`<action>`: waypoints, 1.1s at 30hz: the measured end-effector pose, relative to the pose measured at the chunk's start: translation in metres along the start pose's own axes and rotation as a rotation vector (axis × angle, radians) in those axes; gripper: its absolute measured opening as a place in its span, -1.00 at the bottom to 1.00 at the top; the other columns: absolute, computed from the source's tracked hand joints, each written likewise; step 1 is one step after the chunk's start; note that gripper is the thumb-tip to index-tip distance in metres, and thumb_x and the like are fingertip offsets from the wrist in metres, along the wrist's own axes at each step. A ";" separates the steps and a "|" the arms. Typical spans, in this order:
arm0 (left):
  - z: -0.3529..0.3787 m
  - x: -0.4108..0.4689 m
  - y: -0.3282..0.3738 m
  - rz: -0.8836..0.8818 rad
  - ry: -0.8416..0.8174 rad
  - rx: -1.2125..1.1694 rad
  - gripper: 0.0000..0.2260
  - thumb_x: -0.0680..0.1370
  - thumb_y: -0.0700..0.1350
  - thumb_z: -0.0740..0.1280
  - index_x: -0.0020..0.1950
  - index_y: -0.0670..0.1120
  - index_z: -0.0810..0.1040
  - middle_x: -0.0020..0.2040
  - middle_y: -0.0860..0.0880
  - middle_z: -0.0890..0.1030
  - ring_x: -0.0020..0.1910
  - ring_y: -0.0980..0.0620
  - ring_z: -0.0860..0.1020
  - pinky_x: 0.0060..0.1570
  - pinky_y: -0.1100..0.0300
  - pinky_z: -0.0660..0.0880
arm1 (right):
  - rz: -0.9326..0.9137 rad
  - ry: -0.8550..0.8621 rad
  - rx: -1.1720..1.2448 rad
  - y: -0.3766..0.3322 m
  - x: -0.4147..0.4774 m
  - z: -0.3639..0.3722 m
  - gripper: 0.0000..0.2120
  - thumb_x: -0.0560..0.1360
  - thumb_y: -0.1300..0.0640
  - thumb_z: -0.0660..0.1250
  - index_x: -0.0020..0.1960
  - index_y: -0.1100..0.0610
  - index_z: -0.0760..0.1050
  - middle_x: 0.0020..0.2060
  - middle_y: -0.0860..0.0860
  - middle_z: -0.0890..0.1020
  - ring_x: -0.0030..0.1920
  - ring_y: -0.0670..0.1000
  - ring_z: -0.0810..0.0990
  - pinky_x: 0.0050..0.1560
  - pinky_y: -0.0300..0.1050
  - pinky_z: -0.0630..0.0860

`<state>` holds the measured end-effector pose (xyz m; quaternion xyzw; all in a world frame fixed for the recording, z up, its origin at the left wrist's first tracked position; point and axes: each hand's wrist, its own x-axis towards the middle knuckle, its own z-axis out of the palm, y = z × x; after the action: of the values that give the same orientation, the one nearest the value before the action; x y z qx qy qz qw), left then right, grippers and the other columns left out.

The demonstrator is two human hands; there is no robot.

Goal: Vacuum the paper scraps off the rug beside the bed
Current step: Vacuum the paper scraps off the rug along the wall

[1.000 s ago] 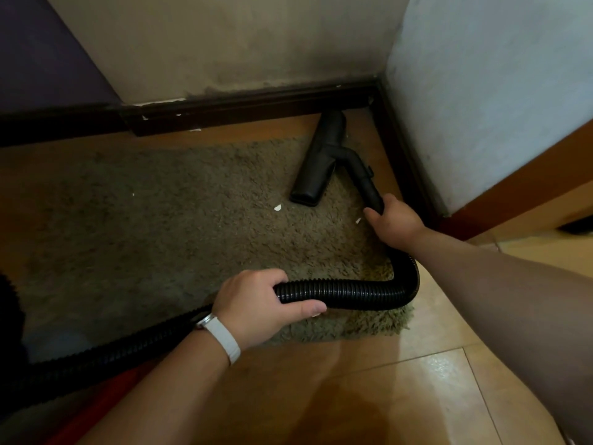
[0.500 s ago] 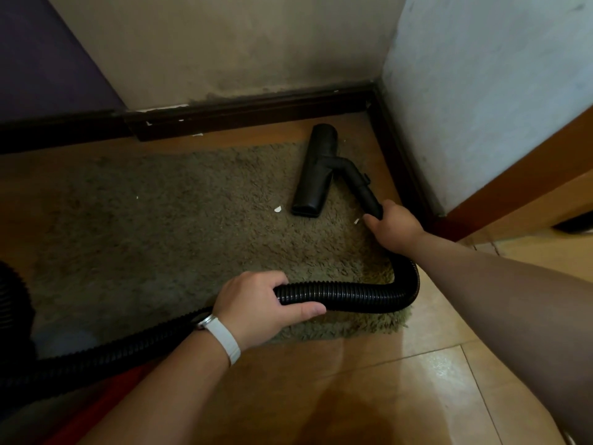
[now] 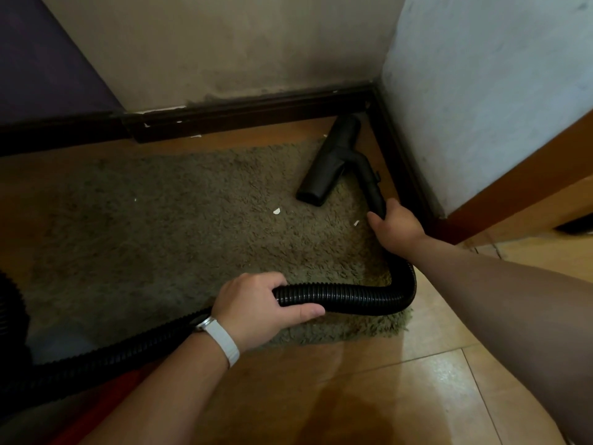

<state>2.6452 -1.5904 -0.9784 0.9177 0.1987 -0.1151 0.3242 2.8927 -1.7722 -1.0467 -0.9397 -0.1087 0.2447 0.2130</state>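
A shaggy olive rug lies on the wooden floor against the wall. The black vacuum nozzle rests on the rug's far right corner, its far end over the bare floor by the baseboard. My right hand grips the rigid tube just behind the nozzle. My left hand, with a white watch band, is shut on the ribbed black hose, which curves between both hands. Small white paper scraps lie on the rug: one left of the nozzle, one beside my right hand, a tiny one further left.
A dark baseboard runs along the back wall and turns down the right wall. The hose trails off to the lower left toward a dark vacuum body at the frame edge. Glossy wooden floor fills the foreground.
The nozzle slid slightly toward me and then back toward the corner. Both hands keep their grips; the scraps have not moved.
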 end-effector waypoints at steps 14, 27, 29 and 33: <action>0.003 0.013 -0.004 -0.003 0.003 -0.042 -0.40 0.18 0.57 0.29 -0.29 0.02 0.54 -0.40 0.05 0.54 -0.37 0.13 0.53 -0.35 0.13 0.48 | 0.046 0.046 0.075 0.002 0.006 0.001 -0.61 0.64 -0.10 0.20 0.27 0.19 0.34 -0.04 0.12 0.53 -0.15 0.12 0.52 -0.20 -0.06 0.42; 0.010 0.008 0.000 0.012 -0.064 0.062 -0.46 0.27 0.52 0.32 -0.25 0.03 0.53 -0.36 0.06 0.56 -0.35 0.15 0.53 -0.33 0.14 0.49 | -0.187 -0.030 -0.206 0.001 -0.002 -0.001 -0.70 0.65 -0.09 0.19 0.18 0.13 0.33 -0.20 0.06 0.50 -0.24 0.06 0.51 -0.29 -0.06 0.39; 0.010 0.008 0.000 0.012 -0.066 0.063 -0.46 0.27 0.53 0.32 -0.25 0.04 0.53 -0.35 0.07 0.56 -0.35 0.15 0.53 -0.32 0.13 0.51 | -0.218 -0.037 -0.219 0.002 -0.002 -0.002 -0.70 0.64 -0.10 0.20 0.18 0.13 0.33 -0.21 0.05 0.50 -0.25 0.06 0.51 -0.30 -0.07 0.38; 0.012 0.007 0.002 0.014 -0.076 0.085 -0.43 0.26 0.55 0.29 -0.24 0.04 0.53 -0.34 0.09 0.56 -0.33 0.15 0.53 -0.29 0.13 0.53 | -0.294 -0.062 -0.291 0.002 -0.003 -0.005 -0.69 0.64 -0.12 0.20 0.15 0.12 0.33 -0.21 0.03 0.48 -0.22 0.08 0.50 -0.25 -0.07 0.37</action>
<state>2.6510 -1.5974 -0.9893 0.9270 0.1746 -0.1561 0.2929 2.8926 -1.7766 -1.0419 -0.9266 -0.2854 0.2215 0.1048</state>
